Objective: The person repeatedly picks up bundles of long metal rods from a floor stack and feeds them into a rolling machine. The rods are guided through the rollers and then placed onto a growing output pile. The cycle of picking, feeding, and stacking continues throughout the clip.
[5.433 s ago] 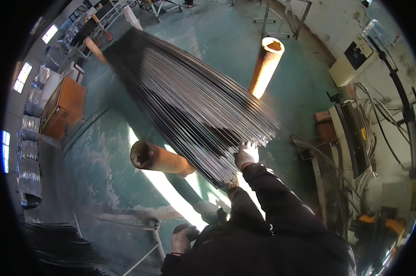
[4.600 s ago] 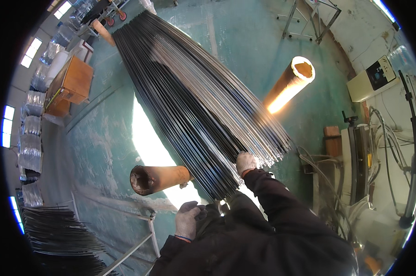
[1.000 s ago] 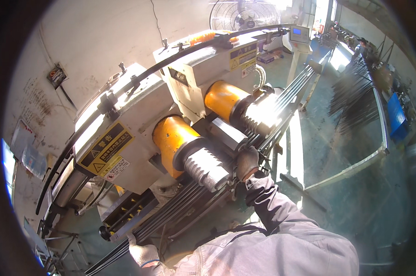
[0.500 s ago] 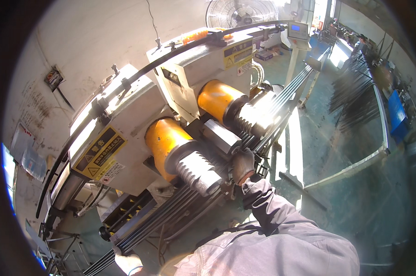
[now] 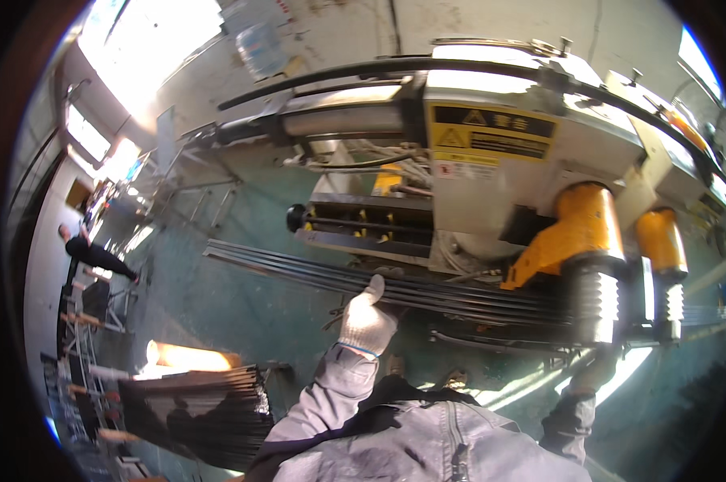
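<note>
My left hand (image 5: pixel 366 318), in a pale knitted glove, is closed around the near edge of a row of long thin dark metal bars (image 5: pixel 298 270). Its thumb lies on top and the fingers are hidden below. The bars run rightward to a machine's ribbed metal roller (image 5: pixel 597 309), which sits under an orange cylindrical housing (image 5: pixel 592 221). Just on the near side of that roller is my right hand (image 5: pixel 596 371), dim and blurred. Its fingers cannot be made out, nor whether they touch the bars.
A second orange housing (image 5: pixel 660 241) stands at the right. The machine's body (image 5: pixel 475 197) carries a yellow warning label. A bundle of dark rods (image 5: pixel 194 410) lies at the lower left. Far left, a person in dark clothes (image 5: pixel 98 253) stands beyond the bars' end.
My view has swung left, bringing the bars' far end and the rod bundle into sight. My left hand stays on the bars; my right hand remains by the rollers.
</note>
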`<act>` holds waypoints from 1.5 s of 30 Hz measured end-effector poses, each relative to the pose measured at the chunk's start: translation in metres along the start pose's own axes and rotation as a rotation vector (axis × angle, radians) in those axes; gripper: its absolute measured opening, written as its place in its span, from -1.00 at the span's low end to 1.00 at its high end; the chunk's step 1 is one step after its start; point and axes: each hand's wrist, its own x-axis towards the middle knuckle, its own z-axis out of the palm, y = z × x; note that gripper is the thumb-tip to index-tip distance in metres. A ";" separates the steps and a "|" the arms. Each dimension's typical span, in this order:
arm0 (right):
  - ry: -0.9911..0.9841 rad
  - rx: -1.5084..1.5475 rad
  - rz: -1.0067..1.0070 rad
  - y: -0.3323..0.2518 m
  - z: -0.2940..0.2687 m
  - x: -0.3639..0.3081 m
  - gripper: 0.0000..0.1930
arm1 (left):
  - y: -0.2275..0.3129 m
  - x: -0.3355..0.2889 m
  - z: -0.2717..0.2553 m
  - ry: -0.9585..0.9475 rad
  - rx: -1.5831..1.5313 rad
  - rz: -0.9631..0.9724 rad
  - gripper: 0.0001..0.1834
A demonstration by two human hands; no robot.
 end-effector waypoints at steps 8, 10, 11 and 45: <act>0.086 0.655 1.035 -0.096 -0.052 -0.117 -0.65 | 0.204 0.024 -0.084 -0.002 -0.026 0.194 -0.61; 0.010 0.592 1.109 -0.134 -0.058 -0.153 -0.67 | 0.273 0.038 -0.121 0.053 0.016 0.303 -0.59; -0.051 0.554 1.117 -0.150 -0.058 -0.168 -0.67 | 0.305 0.045 -0.138 0.024 0.040 0.374 -0.60; -0.680 -0.070 0.309 -0.054 -0.022 -0.336 -0.67 | 0.460 0.065 -0.208 0.208 0.681 0.255 -0.26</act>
